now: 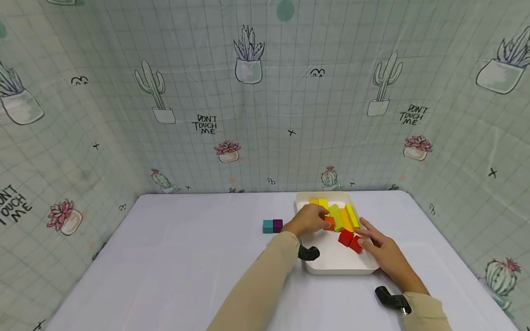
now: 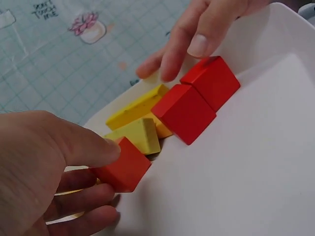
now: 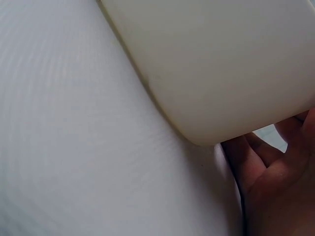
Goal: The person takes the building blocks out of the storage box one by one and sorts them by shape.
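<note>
In the head view my left hand (image 1: 308, 219) reaches into a white tray (image 1: 339, 269) and holds an orange cube (image 1: 329, 223). The left wrist view shows its thumb on one side of that orange cube (image 2: 125, 167), the other fingers curled behind. My right hand (image 1: 383, 253) lies at the tray's right side, fingers extended, its thumb tip right at the farther of two red cubes (image 2: 211, 81). The nearer red cube (image 2: 184, 113) sits against it. Beyond them are yellow-green (image 1: 336, 218), amber (image 1: 345, 220) and yellow blocks (image 1: 352, 217). In the right wrist view the right hand (image 3: 280, 182) is beside the tray's outer wall (image 3: 221, 73).
Left of the tray, a teal cube (image 1: 268, 226) and a purple cube (image 1: 278, 225) stand side by side on the white table (image 1: 186, 257). More yellow blocks (image 1: 323, 203) lie at the tray's far end. A patterned cloth (image 1: 265, 105) hangs behind and at the sides.
</note>
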A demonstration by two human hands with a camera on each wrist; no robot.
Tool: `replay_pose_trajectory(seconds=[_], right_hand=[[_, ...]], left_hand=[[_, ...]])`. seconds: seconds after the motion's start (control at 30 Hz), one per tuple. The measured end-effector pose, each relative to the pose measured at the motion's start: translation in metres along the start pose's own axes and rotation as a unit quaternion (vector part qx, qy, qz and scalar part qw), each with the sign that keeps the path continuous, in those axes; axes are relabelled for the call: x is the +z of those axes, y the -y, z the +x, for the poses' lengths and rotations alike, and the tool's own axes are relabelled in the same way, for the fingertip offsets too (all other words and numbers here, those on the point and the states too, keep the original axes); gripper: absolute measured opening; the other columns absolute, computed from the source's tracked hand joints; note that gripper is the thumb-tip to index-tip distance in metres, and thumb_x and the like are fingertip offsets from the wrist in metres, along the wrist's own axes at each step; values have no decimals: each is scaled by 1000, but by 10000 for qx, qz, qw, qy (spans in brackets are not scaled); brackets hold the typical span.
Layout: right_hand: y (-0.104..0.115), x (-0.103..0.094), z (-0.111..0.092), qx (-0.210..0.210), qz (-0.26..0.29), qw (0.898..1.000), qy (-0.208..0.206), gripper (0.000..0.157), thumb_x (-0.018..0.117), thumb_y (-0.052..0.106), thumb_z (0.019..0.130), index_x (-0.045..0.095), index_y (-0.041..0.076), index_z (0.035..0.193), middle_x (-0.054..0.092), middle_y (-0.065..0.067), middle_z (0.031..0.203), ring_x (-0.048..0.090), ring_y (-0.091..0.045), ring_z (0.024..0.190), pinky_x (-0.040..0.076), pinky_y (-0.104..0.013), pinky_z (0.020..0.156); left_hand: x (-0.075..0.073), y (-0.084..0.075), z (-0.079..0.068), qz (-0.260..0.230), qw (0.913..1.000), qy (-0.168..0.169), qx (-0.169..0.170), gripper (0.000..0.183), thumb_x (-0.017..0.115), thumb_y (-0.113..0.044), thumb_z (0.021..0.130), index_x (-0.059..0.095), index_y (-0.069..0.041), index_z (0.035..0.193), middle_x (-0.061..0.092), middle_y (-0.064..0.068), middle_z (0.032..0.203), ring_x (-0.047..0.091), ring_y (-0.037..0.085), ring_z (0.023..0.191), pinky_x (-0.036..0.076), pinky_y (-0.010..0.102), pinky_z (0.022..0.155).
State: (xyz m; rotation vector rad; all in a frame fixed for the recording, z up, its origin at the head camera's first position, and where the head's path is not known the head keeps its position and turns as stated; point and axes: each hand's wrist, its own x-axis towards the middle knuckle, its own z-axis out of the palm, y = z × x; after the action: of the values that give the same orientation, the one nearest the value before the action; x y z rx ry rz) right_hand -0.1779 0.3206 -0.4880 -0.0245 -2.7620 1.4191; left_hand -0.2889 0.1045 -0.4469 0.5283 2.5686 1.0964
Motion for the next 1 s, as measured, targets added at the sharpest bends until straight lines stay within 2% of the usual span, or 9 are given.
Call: replay_pose_trajectory(seconds=[0.2,0.33,0.43,0.7,1.0], right_hand=[[0,-3,3,23,-31,10000,-24,59,58,45,100,54,5,144,21,-4,165,15,-40,150,23,-64,112],[-2,-3,3,4,-35,10000,-36,58,58,45,100,55,5,143,22,-4,165,15,-39,150,23,-62,114],[-4,-2,3,18,-18,10000,-38,57,58,43,100,55,5,143,22,-4,165,15,-38,150,23,-61,114],[-4,-1,2,33,-62,10000,-7,57,58,43,101,55,5,143,22,-4,165,16,-39,150,23,-62,114],[-3,-1,3,72,-31,10000,16,59,58,44,100,54,5,144,21,-4,165,15,-40,150,24,-63,112]], left_hand=[[2,0,5,432,9987,-164,237,36,79,-20,87,73,-12,121,65,-7,100,54,11,91,52,22,85],[5,4,7,998,9935,-250,480,36,79,-19,87,73,-12,122,60,-5,96,52,11,88,50,20,85],[8,6,5,1225,9905,-262,563,37,78,-20,87,73,-11,123,58,-5,95,51,11,85,49,19,83],[11,5,0,1166,9917,-349,409,33,78,-24,89,74,-12,119,58,-6,94,52,10,86,50,21,85],[12,8,1,817,9943,-387,558,26,80,-28,86,74,-13,106,61,-10,87,54,8,83,51,21,79]])
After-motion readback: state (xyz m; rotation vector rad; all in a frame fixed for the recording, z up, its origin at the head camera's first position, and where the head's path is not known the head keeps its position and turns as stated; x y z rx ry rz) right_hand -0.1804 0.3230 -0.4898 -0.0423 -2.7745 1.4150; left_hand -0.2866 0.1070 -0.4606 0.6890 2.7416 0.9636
